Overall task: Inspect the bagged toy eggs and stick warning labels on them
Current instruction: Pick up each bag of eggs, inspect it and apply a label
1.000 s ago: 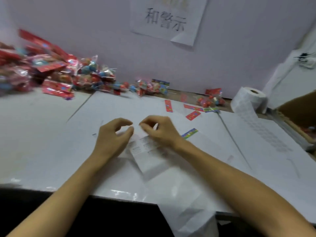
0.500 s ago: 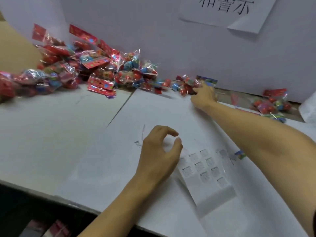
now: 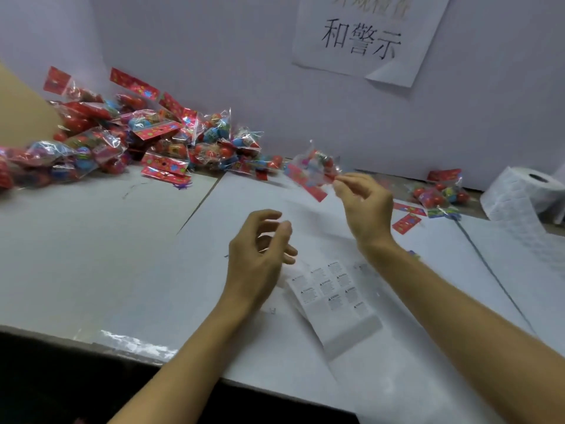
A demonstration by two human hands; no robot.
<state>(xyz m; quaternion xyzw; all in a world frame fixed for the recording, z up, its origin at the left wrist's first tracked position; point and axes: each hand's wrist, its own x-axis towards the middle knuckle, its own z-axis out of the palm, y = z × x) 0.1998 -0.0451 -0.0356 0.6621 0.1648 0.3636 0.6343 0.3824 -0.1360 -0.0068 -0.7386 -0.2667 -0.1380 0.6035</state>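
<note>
Step – bag fetched | right hand (image 3: 367, 206) pinches clear red-topped bag of toy eggs (image 3: 315, 172) | left hand (image 3: 260, 249) loosely curled, empty | next – inspect, peel white warning label sheet (image 3: 333, 289)

Both forearms reach forward from the bottom edge, bare to the wrist. The left hand (image 3: 260, 255) is raised with its back toward the camera, fingers loosely curled and thumb up, holding nothing. The right hand (image 3: 365, 206) is lifted higher and farther forward, its thumb and fingertips pinched together on the corner of 1 bag of toy eggs (image 3: 312, 171).
</note>
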